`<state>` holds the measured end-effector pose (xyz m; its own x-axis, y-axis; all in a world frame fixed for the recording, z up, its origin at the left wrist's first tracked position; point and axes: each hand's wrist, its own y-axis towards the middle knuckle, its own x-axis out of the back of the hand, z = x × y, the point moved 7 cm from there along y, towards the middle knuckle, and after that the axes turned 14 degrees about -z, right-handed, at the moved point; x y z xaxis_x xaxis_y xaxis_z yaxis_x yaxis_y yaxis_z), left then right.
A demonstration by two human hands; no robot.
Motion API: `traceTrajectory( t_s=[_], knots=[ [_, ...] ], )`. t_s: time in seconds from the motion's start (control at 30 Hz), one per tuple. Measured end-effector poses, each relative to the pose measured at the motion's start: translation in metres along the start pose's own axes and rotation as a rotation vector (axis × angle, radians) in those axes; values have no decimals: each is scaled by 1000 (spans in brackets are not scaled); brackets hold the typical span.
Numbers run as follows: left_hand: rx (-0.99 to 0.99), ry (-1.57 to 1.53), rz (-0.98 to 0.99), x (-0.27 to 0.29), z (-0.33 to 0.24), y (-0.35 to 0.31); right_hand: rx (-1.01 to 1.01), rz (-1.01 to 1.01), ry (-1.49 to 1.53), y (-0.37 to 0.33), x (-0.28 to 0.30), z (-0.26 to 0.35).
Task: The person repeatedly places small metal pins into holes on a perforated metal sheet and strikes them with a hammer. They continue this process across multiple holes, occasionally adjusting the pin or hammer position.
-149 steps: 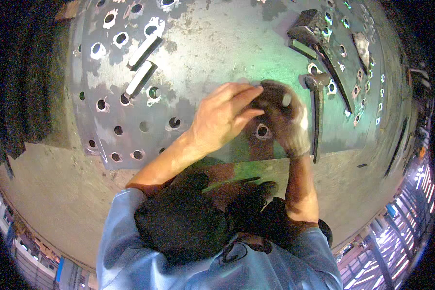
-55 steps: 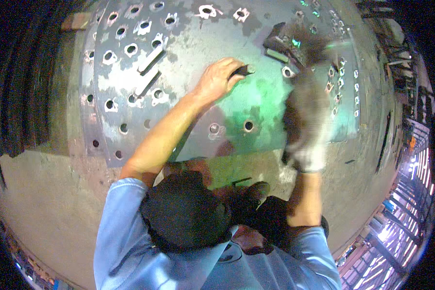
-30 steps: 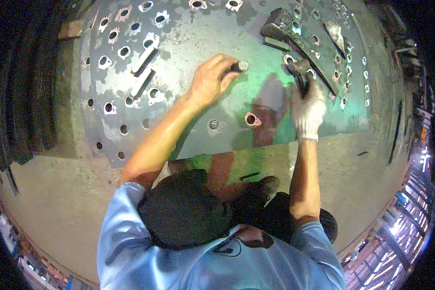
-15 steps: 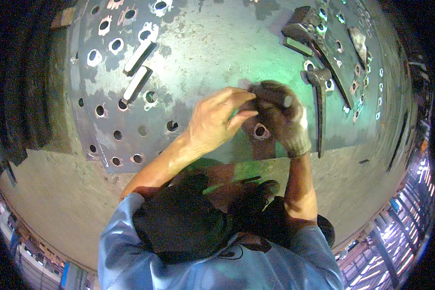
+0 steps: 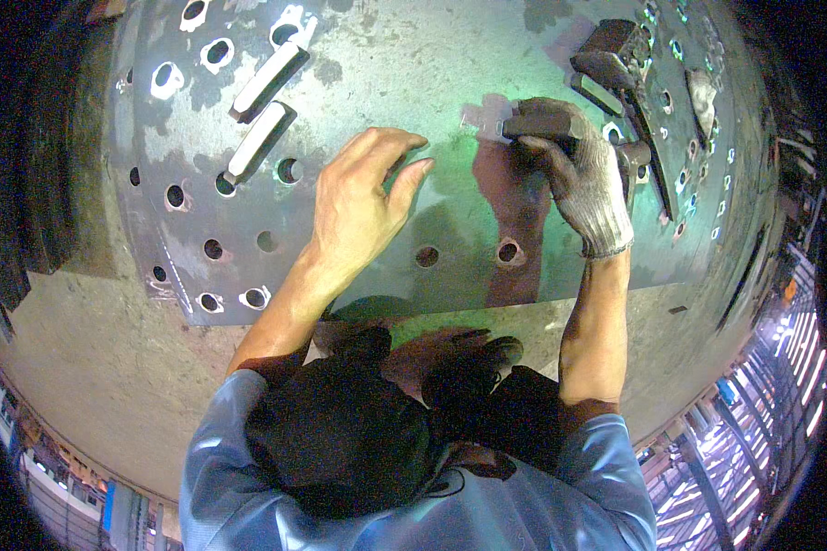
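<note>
My left hand (image 5: 363, 188) is bare and hovers over a large grey steel plate (image 5: 368, 83). Its fingers and thumb are apart with nothing between them. My right hand (image 5: 583, 174), in a greyish knitted glove, grips a short dark metal block (image 5: 544, 119) held roughly level above the plate. The block's exact kind cannot be made out. Just behind the gloved hand lies a hammer (image 5: 634, 154), its handle mostly hidden by that hand and forearm. Drilled holes, many ringed with pale marks, dot the plate.
Two metal bars (image 5: 271, 83) (image 5: 259, 142) lie on the plate's left. Towards the right rest a large-headed sledgehammer (image 5: 609, 50), a short bar (image 5: 597, 95) and a pale crumpled glove-like thing (image 5: 703, 96). The plate's near edge (image 5: 450, 310) runs before my body above the concrete floor (image 5: 101, 367).
My hands have separated: the left has drawn back leftward from the dark block, while the right has carried it up and to the right. The whole view has shifted slightly.
</note>
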<state>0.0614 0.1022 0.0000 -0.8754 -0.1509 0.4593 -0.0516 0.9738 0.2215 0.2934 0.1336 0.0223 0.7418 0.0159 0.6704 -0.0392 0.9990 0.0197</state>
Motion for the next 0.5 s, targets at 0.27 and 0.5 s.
traceTrajectory(
  t_s=[0.27, 0.5],
  knots=[
    [20, 15, 19, -2, 0, 0, 49, 66, -40, 9, -6, 1],
    [1, 25, 22, -3, -1, 0, 129, 90, -111, 10, -7, 7]
  ],
)
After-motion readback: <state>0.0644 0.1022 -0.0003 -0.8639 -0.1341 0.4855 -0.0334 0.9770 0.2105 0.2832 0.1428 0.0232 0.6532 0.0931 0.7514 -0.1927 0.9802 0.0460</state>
